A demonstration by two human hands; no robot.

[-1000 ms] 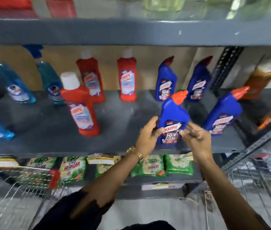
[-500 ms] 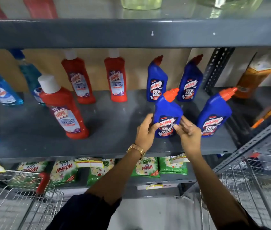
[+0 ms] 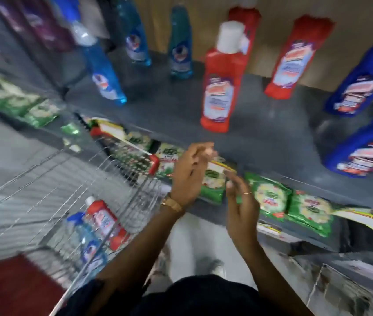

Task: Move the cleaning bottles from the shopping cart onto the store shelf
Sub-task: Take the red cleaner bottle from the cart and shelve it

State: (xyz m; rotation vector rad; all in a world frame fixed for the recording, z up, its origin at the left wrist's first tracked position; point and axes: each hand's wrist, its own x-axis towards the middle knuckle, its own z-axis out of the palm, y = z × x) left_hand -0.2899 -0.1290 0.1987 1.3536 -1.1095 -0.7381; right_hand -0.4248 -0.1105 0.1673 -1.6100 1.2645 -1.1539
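Observation:
The view is blurred and tilted. My left hand [image 3: 190, 176] and my right hand [image 3: 241, 201] hang empty with fingers apart in front of the grey store shelf [image 3: 261, 137], just below its front edge. On the shelf stand red bottles [image 3: 221, 87], dark blue bottles [image 3: 363, 151] at the right and light blue bottles [image 3: 105, 71] at the left. The wire shopping cart [image 3: 71, 179] is at the lower left. Inside it lie a red bottle [image 3: 103, 220] and a light blue spray bottle [image 3: 87, 242].
Green detergent packets [image 3: 272, 199] fill the lower shelf behind my hands, with yellow price tags [image 3: 363, 217] on its edge. Purple bottles [image 3: 44, 26] stand at the far upper left. A dark red mat [image 3: 9, 286] lies on the floor by the cart.
Both hands have let go of the dark blue bottle, which stays on the shelf. My hands dropped below the shelf edge and my view swung down and left onto the cart.

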